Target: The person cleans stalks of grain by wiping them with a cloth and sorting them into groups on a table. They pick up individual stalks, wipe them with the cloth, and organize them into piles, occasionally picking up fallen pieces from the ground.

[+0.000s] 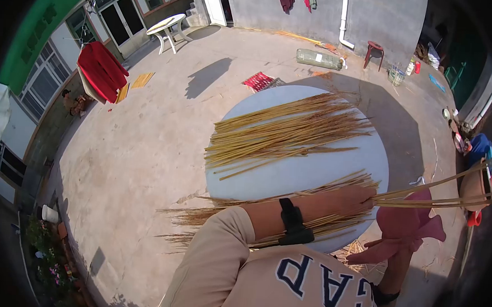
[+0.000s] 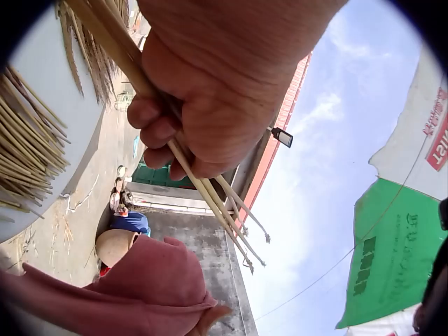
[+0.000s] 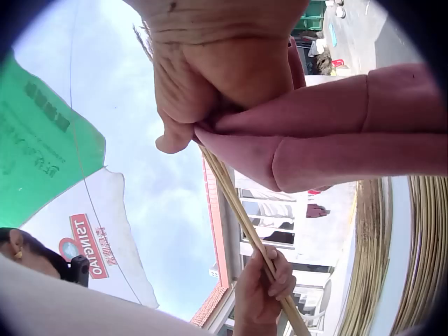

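Note:
My left hand (image 1: 360,199) reaches across the round white table (image 1: 312,168) and grips a few long straw stalks (image 1: 433,196) that stick out past the table's right edge. In the left wrist view the left hand (image 2: 210,91) has its fingers curled round the stalks (image 2: 217,199). My right hand (image 3: 217,63) grips a pink cloth (image 3: 336,133) against the same stalks (image 3: 238,210), a little below my left hand (image 3: 266,294). In the head view the pink cloth (image 1: 403,225) hides most of the right hand.
A loose pile of stalks (image 1: 286,133) lies across the table's far half and a bundle (image 1: 243,212) lies along its near edge. On the concrete yard stand a rack with red cloth (image 1: 100,68), a white table (image 1: 166,27), a red stool (image 1: 375,49) and a rolled bundle (image 1: 318,58).

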Motion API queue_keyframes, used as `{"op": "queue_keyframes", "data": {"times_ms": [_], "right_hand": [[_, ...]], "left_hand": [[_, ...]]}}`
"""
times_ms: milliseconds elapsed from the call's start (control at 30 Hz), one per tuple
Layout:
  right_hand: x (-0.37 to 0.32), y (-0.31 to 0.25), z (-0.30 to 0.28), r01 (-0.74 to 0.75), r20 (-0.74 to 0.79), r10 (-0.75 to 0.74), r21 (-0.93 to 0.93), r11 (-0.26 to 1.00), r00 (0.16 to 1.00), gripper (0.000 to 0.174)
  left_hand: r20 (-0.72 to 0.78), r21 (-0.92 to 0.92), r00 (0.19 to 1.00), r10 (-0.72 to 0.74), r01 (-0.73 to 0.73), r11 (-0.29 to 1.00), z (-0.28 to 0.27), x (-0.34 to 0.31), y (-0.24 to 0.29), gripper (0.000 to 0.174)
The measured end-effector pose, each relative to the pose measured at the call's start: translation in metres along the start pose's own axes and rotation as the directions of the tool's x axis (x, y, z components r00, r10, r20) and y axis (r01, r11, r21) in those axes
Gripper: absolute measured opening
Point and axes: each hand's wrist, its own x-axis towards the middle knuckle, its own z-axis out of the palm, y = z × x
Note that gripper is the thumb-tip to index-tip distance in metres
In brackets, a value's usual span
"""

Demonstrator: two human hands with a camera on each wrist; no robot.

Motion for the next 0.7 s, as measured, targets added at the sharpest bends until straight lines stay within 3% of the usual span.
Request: {"op": "queue_keyframes", "data": {"times_ms": [33, 67, 100, 133, 167, 200, 300, 333, 367, 400, 433, 467, 500, 533, 567, 633, 700], "right_hand": [[0.007, 0.014, 0.005, 0.005, 0.006, -0.005, 0.002, 1.0, 1.0, 0.051], [0.019, 0.025, 0.016, 0.016, -0.095, -0.033, -0.178, 0.984, 0.995, 0.055], [0.03, 0.029, 0.029, 0.01, -0.186, -0.08, -0.35, 0.937, 0.979, 0.059], [0.037, 0.02, 0.047, 0.019, -0.171, -0.082, -0.342, 0.939, 0.982, 0.059], [0.04, 0.002, 0.066, -0.014, -0.229, -0.003, -0.072, 0.997, 0.973, 0.057], [0.042, -0.014, 0.075, -0.033, -0.267, 0.088, 0.204, 0.978, 0.96, 0.055], [0.05, -0.044, 0.055, -0.018, -0.194, 0.078, 0.293, 0.956, 0.978, 0.045], [0.057, -0.051, 0.036, 0.015, -0.417, 0.086, 0.233, 0.972, 0.905, 0.039], [0.062, -0.057, 0.02, 0.017, -0.416, 0.084, 0.233, 0.972, 0.905, 0.039], [0.068, -0.064, 0.005, 0.042, -0.503, 0.059, 0.187, 0.981, 0.863, 0.039], [0.071, -0.071, -0.006, 0.062, -0.583, 0.031, 0.139, 0.988, 0.812, 0.039], [0.067, -0.078, -0.018, 0.069, -0.58, 0.025, 0.139, 0.988, 0.814, 0.039], [0.06, -0.085, -0.029, 0.15, -0.46, -0.272, -0.285, 0.947, 0.845, 0.04], [0.056, -0.088, -0.034, 0.249, -0.229, -0.492, -0.643, 0.724, 0.84, 0.042], [0.052, -0.094, -0.036, 0.27, -0.17, -0.531, -0.71, 0.65, 0.83, 0.042], [0.05, -0.092, -0.039, 0.238, -0.297, -0.439, -0.526, 0.817, 0.848, 0.042], [0.052, -0.082, -0.04, 0.217, -0.404, -0.283, -0.201, 0.955, 0.87, 0.043]], "left_hand": [[0.066, 0.011, 0.996, 0.066, -0.067, 0.998, 0.021, 0.012, 0.012, 0.023], [0.129, 0.021, 0.984, 0.126, -0.13, 0.991, 0.036, 0.018, 0.024, 0.022], [0.035, -0.031, 0.989, 0.147, -0.146, 0.989, 0.035, 0.021, 0.042, 0.021], [-0.063, -0.078, 0.985, 0.162, -0.166, 0.983, 0.032, 0.022, 0.058, 0.021], [-0.075, -0.067, 0.985, 0.157, -0.162, 0.984, 0.028, 0.021, 0.068, 0.021], [-0.11, -0.142, 0.969, 0.222, -0.237, 0.961, 0.025, 0.021, 0.076, 0.021], [-0.123, -0.283, 0.935, 0.332, -0.354, 0.891, 0.024, 0.017, 0.067, 0.023], [-0.094, -0.36, 0.92, 0.381, -0.388, 0.849, 0.026, 0.013, 0.057, 0.026], [-0.095, -0.358, 0.919, 0.382, -0.39, 0.848, 0.029, 0.009, 0.045, 0.026], [0.115, -0.178, 0.977, 0.181, -0.159, 0.971, 0.031, 0.004, 0.03, 0.026], [0.269, 0.054, 0.961, -0.071, 0.058, 0.997, 0.031, -0.001, 0.016, 0.027], [0.19, 0.074, 0.981, -0.042, 0.028, 0.997, 0.027, -0.015, 0.004, 0.025], [0.112, 0.097, 0.994, -0.01, -0.001, 0.995, 0.022, -0.032, -0.008, 0.025], [0.096, 0.13, 0.994, -0.047, 0.034, 0.991, 0.019, -0.046, -0.024, 0.025], [0.08, 0.162, 0.993, -0.084, 0.07, 0.984, 0.015, -0.058, -0.037, 0.025], [0.012, 0.161, 0.993, -0.118, 0.115, 0.98, 0.004, -0.074, -0.043, 0.024], [-0.068, 0.145, 0.985, -0.157, 0.166, 0.975, -0.001, -0.075, -0.043, 0.023]]}}
